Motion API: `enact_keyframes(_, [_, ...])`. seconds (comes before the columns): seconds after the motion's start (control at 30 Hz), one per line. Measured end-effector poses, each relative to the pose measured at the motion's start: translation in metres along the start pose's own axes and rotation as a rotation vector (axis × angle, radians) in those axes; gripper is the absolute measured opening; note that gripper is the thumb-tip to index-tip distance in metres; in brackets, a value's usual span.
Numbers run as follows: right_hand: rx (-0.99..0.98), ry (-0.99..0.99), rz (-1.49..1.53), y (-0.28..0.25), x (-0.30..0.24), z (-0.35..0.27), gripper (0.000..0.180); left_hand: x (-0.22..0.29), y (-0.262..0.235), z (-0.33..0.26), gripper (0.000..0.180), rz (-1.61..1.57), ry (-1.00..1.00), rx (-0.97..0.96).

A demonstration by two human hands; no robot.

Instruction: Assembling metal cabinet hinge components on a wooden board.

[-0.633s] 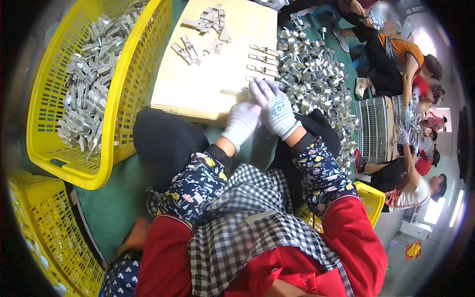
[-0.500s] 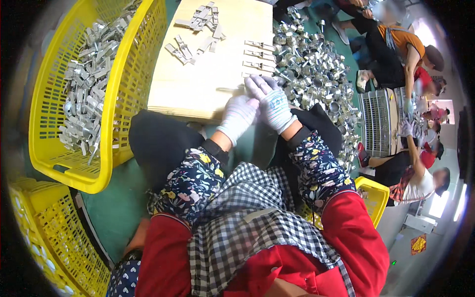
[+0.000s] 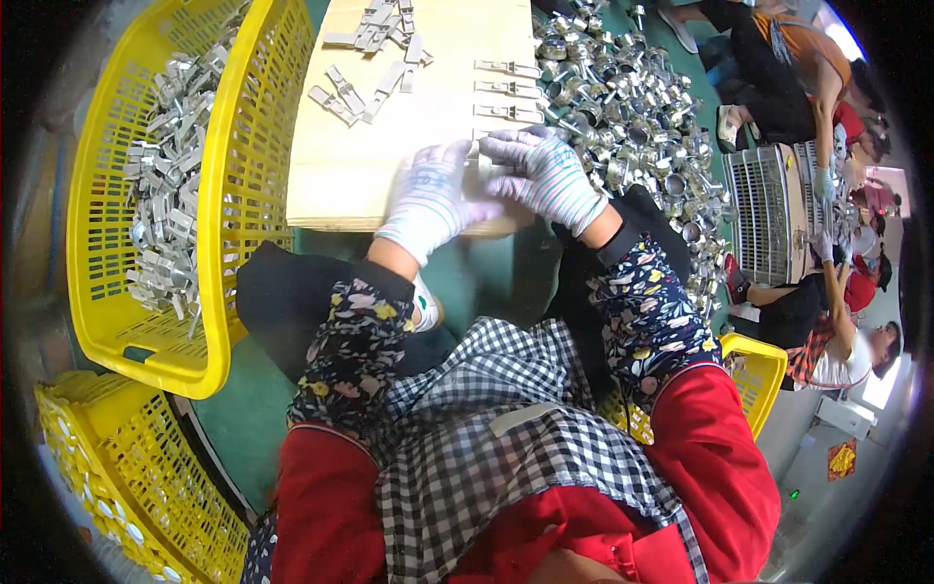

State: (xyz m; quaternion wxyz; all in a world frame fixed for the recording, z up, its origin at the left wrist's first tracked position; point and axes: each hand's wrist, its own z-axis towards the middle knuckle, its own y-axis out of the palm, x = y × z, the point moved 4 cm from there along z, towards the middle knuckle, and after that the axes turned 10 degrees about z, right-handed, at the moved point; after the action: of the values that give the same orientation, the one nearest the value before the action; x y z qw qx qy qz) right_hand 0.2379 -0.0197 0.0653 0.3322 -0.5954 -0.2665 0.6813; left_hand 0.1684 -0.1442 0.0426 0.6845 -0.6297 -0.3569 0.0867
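Observation:
Both my hands wear pale striped gloves at the near right part of a wooden board point(image 3: 360, 190). My left hand point(image 3: 430, 195) is slightly blurred, its fingers stretched over the board and its thumb apart, with nothing visible in it. Just beside it, my right hand point(image 3: 553, 177) curls its fingers at the board's right edge; whatever lies between fingers and thumb is hidden. Beyond the right hand, a row of metal latches point(image 3: 508, 90) lies along that edge. Farther left on the board is a loose pile of flat metal latch pieces point(image 3: 377, 27), with several more point(image 3: 338, 94) nearer me.
On my left stands a yellow basket point(image 3: 216, 243) of metal latch parts point(image 3: 175, 175); another yellow basket point(image 3: 161, 457) is below it. Round metal clamps point(image 3: 623, 107) are heaped right of the board. Co-workers point(image 3: 788, 68) sit at the far right near a grey crate point(image 3: 764, 200).
My hands, earlier together at the board's near right edge, have drawn apart. The left hand has moved left and its fingers have spread. The view has shifted slightly.

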Motion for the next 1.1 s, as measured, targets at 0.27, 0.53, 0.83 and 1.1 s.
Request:
enact_keyframes(0.27, [0.106,0.323,0.493,0.004,0.021,0.002,0.022,0.006,0.004,0.013,0.058,0.027,0.041,0.012])
enact_keyframes(0.53, [0.235,0.35,0.283,0.005,0.031,0.008,0.031,-0.001,0.009,0.043,0.057,0.005,0.174,-0.151])
enact_keyframes(0.83, [-0.01,-0.02,-0.415,-0.013,-0.011,0.016,0.075,-0.005,0.01,0.067,0.061,-0.04,0.297,-0.526])
enact_keyframes(1.1, [-0.273,0.212,-0.469,-0.021,0.001,0.044,0.064,-0.015,0.001,0.054,0.056,-0.149,0.325,0.001])
